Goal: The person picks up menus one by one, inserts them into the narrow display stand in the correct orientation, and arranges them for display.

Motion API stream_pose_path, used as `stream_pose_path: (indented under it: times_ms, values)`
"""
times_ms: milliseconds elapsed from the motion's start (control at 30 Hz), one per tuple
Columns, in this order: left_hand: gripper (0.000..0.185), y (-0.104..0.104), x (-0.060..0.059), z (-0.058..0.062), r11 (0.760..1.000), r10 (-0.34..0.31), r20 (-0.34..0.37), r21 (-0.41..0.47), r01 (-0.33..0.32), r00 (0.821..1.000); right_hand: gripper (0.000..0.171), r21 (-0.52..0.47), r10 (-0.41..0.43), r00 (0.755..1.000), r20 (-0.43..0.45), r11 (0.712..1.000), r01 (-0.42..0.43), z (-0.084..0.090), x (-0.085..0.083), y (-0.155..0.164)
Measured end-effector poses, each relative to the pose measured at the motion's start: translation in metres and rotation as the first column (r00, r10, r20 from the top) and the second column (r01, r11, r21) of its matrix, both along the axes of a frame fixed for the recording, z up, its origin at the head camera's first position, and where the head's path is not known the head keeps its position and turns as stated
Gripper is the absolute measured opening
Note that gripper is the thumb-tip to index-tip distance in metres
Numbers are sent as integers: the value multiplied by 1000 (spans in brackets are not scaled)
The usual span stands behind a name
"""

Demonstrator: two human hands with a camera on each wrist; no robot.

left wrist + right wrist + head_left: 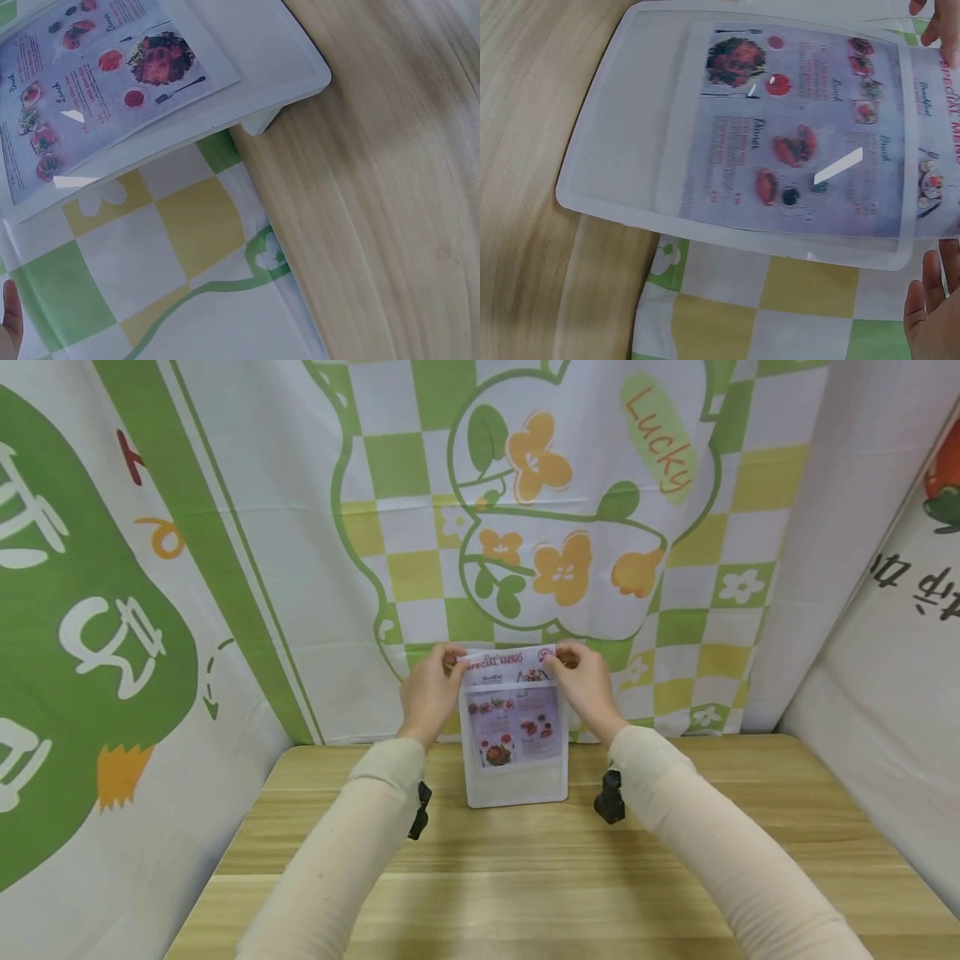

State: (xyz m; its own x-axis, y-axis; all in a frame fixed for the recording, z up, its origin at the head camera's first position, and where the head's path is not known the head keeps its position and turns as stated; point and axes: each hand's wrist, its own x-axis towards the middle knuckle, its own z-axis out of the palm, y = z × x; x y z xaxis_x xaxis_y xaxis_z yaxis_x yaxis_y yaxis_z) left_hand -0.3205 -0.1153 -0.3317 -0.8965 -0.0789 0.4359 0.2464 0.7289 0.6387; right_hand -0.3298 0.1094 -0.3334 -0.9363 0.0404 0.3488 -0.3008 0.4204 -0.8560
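Note:
A printed menu sheet [492, 670] sticks up out of the top of a white-framed clear sign holder [517, 786], with its lower part behind the clear front. My left hand [432, 687] pinches the sheet's top left corner, and my right hand [588, 687] pinches the top right corner. In the right wrist view a blank band of the holder [622, 127] shows below the sheet's bottom edge. The holder stands upright on the table, and a short foot [261, 120] shows under it in the left wrist view.
The wooden table [495, 893] ends at a hanging cloth [405, 468] with green and yellow checks, close behind the holder. Printed cloths also hang at the left [75, 610] and right [892, 635]. Dark wrist cameras [611, 797] sit beneath both sleeves.

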Motion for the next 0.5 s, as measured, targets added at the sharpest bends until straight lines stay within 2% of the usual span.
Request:
stream_pose_path:
  times_ms: [200, 333, 500]
  values:
    - [23, 0, 3, -1, 1000, -4, 2, -16, 4, 1000, 21, 4, 14, 997, -74, 1000, -14, 6, -1, -1]
    - [21, -1, 4, -4, 1000, -16, 2, -27, 16, 1000, 19, 36, 4, 998, -59, 999, -2, 3, 1, -1]
    - [16, -1, 7, -10, 999, -33, 41, -38, 34, 999, 18, 72, -20, 1000, -12, 997, 21, -7, 3, 1]
